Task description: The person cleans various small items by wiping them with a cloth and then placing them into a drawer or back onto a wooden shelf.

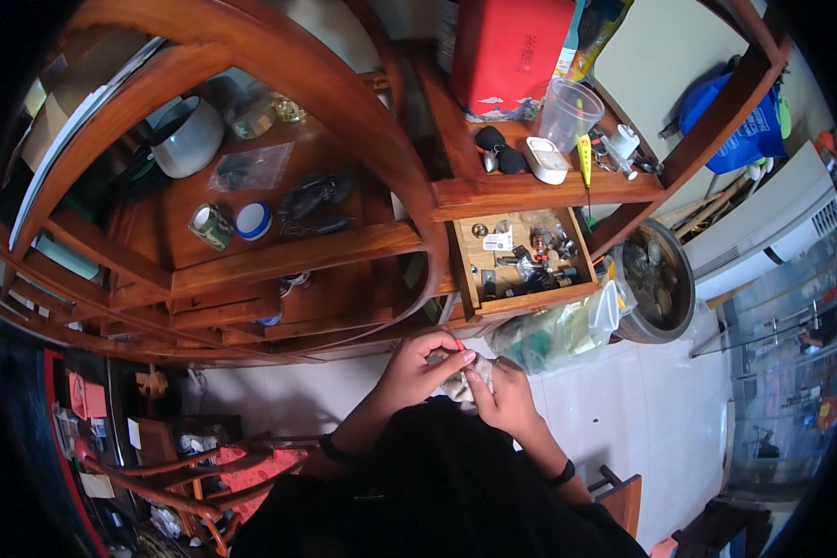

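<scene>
Close in front of my body, my two hands meet above the floor. My left hand (417, 374) is closed, with thumb and forefinger pinched at a small red piece (458, 344) whose kind I cannot make out. A pale, crumpled cloth-like thing (456, 387) shows between the hands. My right hand (509, 398) is closed on it, thumb pointing up toward the red piece. Beyond the hands, a wooden drawer (519, 305) stands pulled out, full of small odds and ends.
Above the drawer, a shelf (539, 192) bears a red box (511, 56), a clear plastic cup (570, 113) and a yellow pen-like tool (585, 160). Right of the drawer are a plastic bag (567, 335) and a dark round tub (684, 298). A wooden chair (149, 488) stands lower left.
</scene>
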`<state>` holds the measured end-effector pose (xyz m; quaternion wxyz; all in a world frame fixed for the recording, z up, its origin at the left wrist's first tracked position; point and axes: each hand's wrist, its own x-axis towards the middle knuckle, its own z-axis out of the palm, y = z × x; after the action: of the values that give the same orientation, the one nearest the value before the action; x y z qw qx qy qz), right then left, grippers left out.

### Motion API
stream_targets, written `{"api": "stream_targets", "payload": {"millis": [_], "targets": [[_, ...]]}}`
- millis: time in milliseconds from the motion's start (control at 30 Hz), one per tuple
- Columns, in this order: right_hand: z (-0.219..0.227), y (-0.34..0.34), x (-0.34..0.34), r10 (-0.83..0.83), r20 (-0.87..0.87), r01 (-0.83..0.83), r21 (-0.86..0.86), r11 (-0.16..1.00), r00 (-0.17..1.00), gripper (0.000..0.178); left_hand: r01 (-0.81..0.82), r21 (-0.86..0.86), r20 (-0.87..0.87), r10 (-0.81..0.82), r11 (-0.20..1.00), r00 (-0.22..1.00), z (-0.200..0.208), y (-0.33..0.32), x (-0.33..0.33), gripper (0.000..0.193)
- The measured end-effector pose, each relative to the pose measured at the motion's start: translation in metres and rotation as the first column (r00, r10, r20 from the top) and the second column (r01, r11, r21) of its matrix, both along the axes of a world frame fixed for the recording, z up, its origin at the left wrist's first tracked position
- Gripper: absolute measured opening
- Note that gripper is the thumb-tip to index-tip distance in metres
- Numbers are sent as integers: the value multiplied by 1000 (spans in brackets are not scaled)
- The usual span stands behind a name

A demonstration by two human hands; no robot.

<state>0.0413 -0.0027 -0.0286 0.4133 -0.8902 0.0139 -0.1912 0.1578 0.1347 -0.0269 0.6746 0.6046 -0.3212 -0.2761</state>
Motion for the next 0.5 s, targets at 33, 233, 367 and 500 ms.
{"api": "stream_targets", "payload": {"millis": [33, 233, 367, 500], "targets": [[4, 0, -2, 6, -14, -6, 9, 1000, 1000, 13, -13, -19, 50, 14, 1000, 999, 0, 1, 0, 9], [-12, -13, -28, 151, 45, -155, 118, 981, 988, 7, -362, -37, -237, 344, 931, 909, 12, 46, 23, 11], [-22, -24, -40, 54, -154, -22, 199, 980, 987, 13, -239, -64, -81, 234, 969, 969, 60, 75, 21, 16], [-17, -31, -32, 39, -210, 6, 210, 978, 977, 13, -431, -74, 183, 438, 899, 880, 112, 93, 38, 22]]}}
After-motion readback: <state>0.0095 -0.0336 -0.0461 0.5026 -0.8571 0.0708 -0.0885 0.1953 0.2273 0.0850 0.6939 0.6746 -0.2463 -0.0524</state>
